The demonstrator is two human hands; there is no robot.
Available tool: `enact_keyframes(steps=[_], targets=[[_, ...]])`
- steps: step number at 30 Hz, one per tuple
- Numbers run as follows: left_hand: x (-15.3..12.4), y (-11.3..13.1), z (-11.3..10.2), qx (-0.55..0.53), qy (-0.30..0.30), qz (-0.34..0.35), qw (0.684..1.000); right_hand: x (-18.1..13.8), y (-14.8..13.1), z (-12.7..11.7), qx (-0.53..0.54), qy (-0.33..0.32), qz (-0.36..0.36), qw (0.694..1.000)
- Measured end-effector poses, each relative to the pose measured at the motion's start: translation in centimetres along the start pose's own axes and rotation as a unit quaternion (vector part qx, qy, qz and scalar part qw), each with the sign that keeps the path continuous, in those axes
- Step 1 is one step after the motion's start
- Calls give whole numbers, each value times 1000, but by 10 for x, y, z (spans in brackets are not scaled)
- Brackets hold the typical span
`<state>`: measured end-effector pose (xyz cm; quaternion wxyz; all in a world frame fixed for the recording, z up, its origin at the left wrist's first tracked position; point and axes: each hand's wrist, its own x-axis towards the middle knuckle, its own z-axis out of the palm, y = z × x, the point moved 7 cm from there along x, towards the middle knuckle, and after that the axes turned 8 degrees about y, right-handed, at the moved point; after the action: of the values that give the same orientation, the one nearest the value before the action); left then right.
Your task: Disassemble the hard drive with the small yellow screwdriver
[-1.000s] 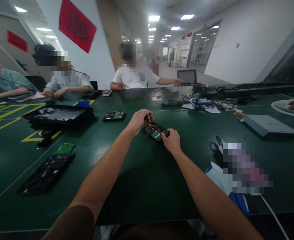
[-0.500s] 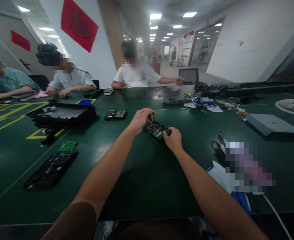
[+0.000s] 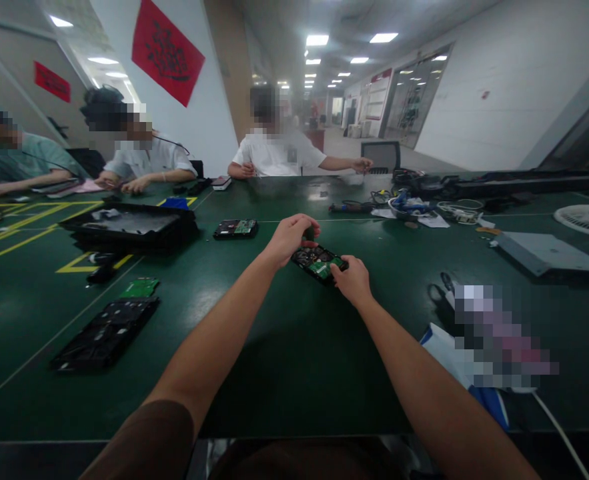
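Note:
In the middle of the table lies a black hard drive (image 3: pixel 320 269) with a green circuit board, its far left corner slightly away from me. My right hand (image 3: pixel 355 281) grips its near right end, thumb on top by the board. Over the far left corner is my left hand (image 3: pixel 292 241), its fingers closed around a short-handled screwdriver (image 3: pixel 309 233). Only a dark bit of the handle shows between the fingers; the tip is hidden. Another hard drive (image 3: pixel 235 229) with a green board rests farther back to the left.
At left are a black case (image 3: pixel 105 333), a loose green circuit board (image 3: pixel 141 287) and a large black tray (image 3: pixel 129 230). A grey metal box (image 3: pixel 549 253), cables (image 3: pixel 407 203) and a blue-and-white packet (image 3: pixel 447 350) lie at right. Several people sit across the table.
My left hand has turned over the screwdriver, so its yellow handle part no longer shows. The right hand keeps its grip on the hard drive. The whole view has shifted slightly.

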<state>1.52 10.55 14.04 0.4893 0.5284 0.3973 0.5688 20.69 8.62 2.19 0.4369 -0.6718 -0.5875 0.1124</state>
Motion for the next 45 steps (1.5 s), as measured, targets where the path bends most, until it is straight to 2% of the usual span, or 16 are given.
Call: enact_keyframes(steps=[8, 14, 18, 24, 27, 34, 41, 45], targets=[[2, -7, 1, -11, 11, 14, 1000, -1, 3, 4, 19, -39, 17, 999], [5, -9, -1, 45, 21, 60, 997, -2, 4, 5, 30, -49, 16, 998], [0, -8, 2, 34, 3, 31, 999, -2, 3, 4, 22, -52, 15, 998], [-5, -14, 8, -88, -24, -53, 994, -2, 1, 3, 4, -38, -4, 999], [-3, -14, 5, -88, -6, -47, 995, -2, 3, 4, 7, -45, -3, 999], [0, -10, -4, -8, 27, -18, 999, -2, 2, 4, 25, -55, 13, 998], [2, -17, -7, -73, 36, -64, 995, -4, -2, 2, 30, -62, 16, 997], [5, -15, -10, -9, 47, -20, 999, -5, -3, 2, 41, -63, 24, 997]])
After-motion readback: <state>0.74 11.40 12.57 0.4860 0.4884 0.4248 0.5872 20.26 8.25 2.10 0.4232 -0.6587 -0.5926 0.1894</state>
